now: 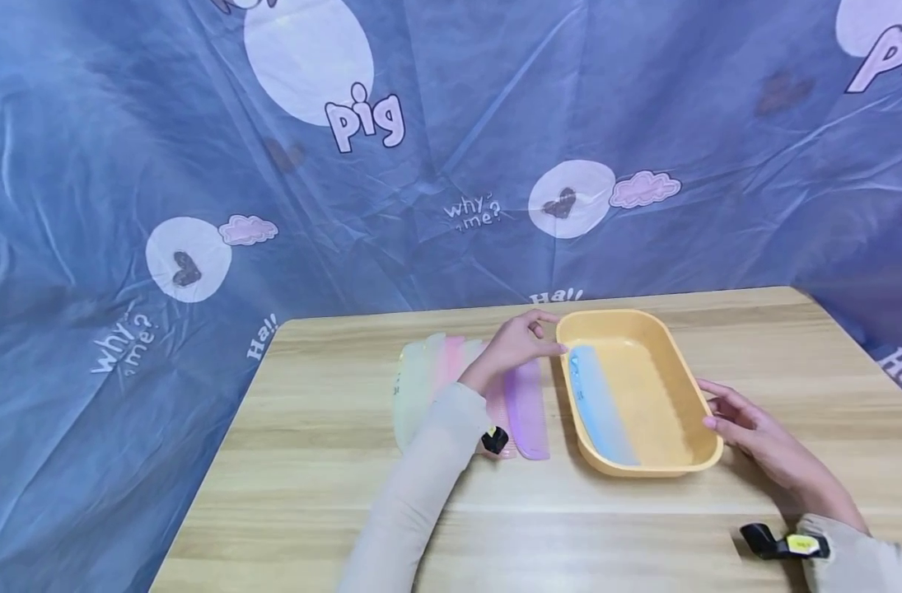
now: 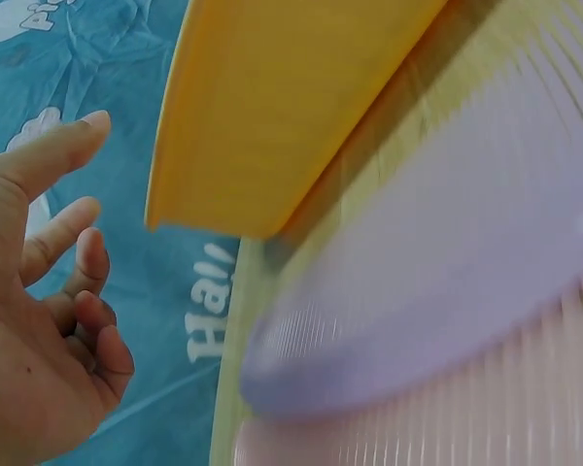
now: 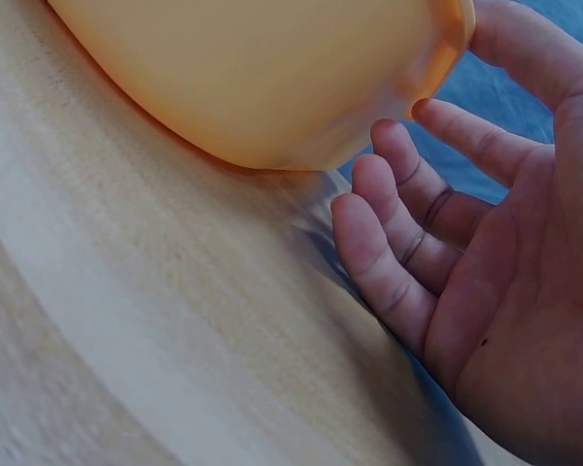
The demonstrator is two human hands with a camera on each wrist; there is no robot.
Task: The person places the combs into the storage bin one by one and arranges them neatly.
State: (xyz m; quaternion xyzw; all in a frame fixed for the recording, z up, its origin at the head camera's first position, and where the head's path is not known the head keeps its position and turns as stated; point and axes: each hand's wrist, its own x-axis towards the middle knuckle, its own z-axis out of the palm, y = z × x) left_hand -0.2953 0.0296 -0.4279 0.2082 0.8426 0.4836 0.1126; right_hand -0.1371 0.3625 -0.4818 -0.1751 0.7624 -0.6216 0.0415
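A yellow plastic tub (image 1: 661, 371) stands on the table with a translucent blue comb (image 1: 599, 403) lying along its left side. At the tub's right wall my right hand (image 1: 754, 436) pinches the rim, the thumb over the edge and the index finger against the outside wall (image 3: 272, 87); its other fingers are loosely bent. My left hand (image 1: 517, 342) is at the tub's far left corner, fingers spread and loosely bent; in the left wrist view the hand (image 2: 49, 282) shows a gap from the tub (image 2: 262, 116). Beneath the left forearm, a purple comb (image 1: 525, 412) lies nearest the tub.
Several more pastel combs, including a green comb (image 1: 417, 387) and a pink comb (image 1: 448, 358), lie overlapping left of the tub, partly hidden by the left arm. The wooden table (image 1: 310, 461) ends at a blue printed cloth (image 1: 436, 148) behind it.
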